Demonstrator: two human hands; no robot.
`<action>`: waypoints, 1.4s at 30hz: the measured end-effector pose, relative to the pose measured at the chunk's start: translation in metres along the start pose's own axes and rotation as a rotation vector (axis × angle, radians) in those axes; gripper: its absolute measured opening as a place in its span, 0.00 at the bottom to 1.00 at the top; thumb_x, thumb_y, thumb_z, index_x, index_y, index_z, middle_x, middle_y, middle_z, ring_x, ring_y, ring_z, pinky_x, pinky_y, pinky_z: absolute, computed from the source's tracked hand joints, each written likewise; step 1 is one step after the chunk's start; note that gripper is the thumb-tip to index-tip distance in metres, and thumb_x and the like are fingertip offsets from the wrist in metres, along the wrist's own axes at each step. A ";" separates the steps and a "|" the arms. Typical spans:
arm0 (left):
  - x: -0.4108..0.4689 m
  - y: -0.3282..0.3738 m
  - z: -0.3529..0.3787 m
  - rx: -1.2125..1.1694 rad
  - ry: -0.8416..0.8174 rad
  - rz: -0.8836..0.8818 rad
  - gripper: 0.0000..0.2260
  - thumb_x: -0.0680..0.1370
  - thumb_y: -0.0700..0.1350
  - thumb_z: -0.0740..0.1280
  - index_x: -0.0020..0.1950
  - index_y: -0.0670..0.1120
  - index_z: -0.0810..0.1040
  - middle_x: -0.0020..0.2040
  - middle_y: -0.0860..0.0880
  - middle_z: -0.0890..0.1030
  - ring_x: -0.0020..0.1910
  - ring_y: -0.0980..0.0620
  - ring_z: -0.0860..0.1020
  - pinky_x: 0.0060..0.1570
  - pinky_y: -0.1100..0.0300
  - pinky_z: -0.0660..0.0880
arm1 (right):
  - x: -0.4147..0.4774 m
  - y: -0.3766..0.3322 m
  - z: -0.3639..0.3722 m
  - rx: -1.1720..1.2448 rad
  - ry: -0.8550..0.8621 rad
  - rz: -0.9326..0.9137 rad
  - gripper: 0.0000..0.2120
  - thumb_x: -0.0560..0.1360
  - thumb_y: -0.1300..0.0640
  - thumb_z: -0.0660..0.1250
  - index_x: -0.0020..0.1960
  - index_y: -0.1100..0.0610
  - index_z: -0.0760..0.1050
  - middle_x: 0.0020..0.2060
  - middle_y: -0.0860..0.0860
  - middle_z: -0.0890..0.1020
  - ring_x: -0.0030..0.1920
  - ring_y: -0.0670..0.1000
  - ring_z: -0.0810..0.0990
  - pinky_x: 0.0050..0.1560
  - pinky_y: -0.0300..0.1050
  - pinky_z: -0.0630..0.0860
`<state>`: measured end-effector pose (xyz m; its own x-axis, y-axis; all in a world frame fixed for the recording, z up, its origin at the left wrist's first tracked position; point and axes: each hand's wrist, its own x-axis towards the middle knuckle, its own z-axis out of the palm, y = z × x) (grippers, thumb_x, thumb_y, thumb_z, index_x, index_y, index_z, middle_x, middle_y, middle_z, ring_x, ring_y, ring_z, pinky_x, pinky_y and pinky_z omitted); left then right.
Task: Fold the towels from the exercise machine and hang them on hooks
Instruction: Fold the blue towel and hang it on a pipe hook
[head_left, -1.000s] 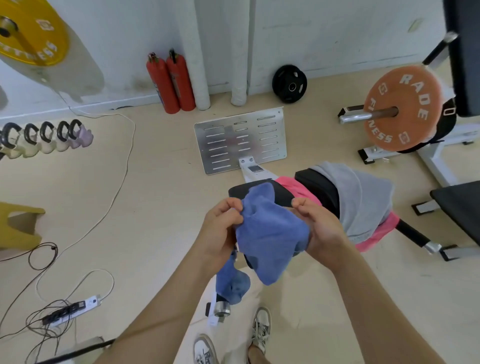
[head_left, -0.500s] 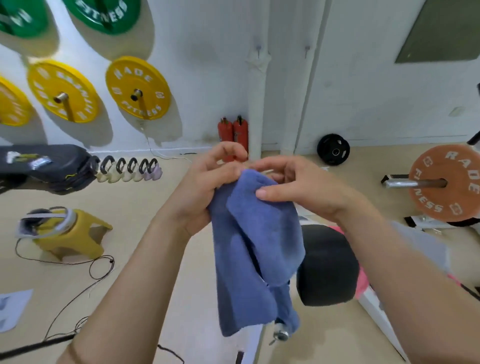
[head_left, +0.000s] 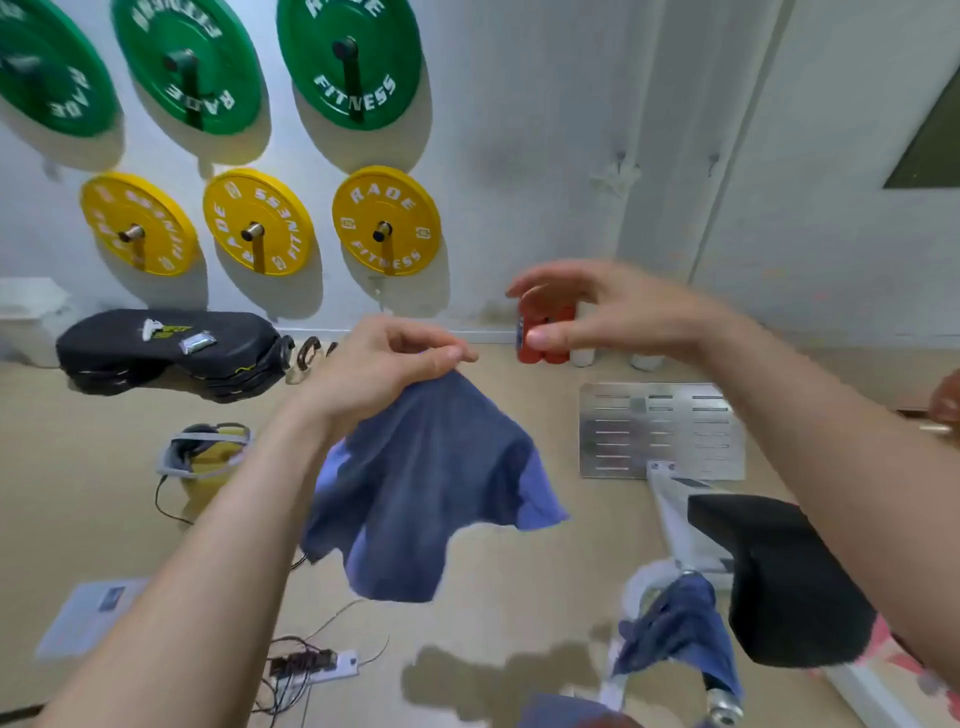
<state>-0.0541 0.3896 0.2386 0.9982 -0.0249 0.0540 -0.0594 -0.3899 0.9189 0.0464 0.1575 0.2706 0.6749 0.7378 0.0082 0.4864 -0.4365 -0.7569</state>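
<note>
A blue towel (head_left: 426, 483) hangs spread in the air in front of me, and my left hand (head_left: 384, 364) pinches its top corner. To the right and slightly higher is my right hand (head_left: 613, 312), fingers loosely spread, apart from the towel and holding nothing. A second blue towel (head_left: 675, 629) is draped over the handle of the exercise machine at the lower right, beside its black pad (head_left: 779, 571). A bit of pink towel (head_left: 883, 639) shows behind my right forearm. Two small hooks (head_left: 619, 156) (head_left: 714, 157) are on the white wall above.
A metal footplate (head_left: 660, 431) stands on the floor ahead, with red extinguishers (head_left: 550, 322) by the wall. A power strip (head_left: 317, 665) with cables, a yellow stool (head_left: 208, 467) and a black bag (head_left: 166, 348) lie to the left. Weight plates (head_left: 387, 221) hang on the wall.
My right hand has let go of the blue towel and moved right. The towel has dropped open, hanging from my left hand alone. My view has tilted up toward the wall.
</note>
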 end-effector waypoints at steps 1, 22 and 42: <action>0.007 0.002 0.003 0.006 -0.025 0.024 0.06 0.77 0.42 0.68 0.46 0.48 0.85 0.45 0.50 0.86 0.49 0.57 0.81 0.53 0.65 0.75 | 0.010 -0.004 0.019 0.059 -0.111 -0.035 0.24 0.71 0.51 0.74 0.66 0.45 0.72 0.57 0.46 0.81 0.57 0.48 0.80 0.61 0.48 0.77; 0.226 -0.092 0.051 0.151 -0.313 -0.316 0.12 0.77 0.46 0.67 0.37 0.43 0.82 0.32 0.48 0.78 0.34 0.53 0.73 0.42 0.61 0.69 | 0.097 0.171 -0.059 0.891 0.297 0.317 0.12 0.73 0.54 0.71 0.41 0.63 0.74 0.32 0.57 0.76 0.33 0.53 0.75 0.36 0.43 0.74; 0.510 -0.083 0.301 -0.282 0.015 -0.097 0.13 0.78 0.50 0.60 0.42 0.41 0.73 0.37 0.49 0.71 0.36 0.55 0.68 0.37 0.59 0.66 | -0.009 0.353 -0.229 -0.488 1.472 0.759 0.11 0.78 0.59 0.57 0.43 0.63 0.74 0.35 0.56 0.77 0.36 0.51 0.70 0.37 0.45 0.62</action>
<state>0.4591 0.1323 0.0727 0.9993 0.0140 -0.0353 0.0368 -0.1189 0.9922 0.3393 -0.1212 0.1531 0.5807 -0.6218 0.5256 -0.2335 -0.7456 -0.6241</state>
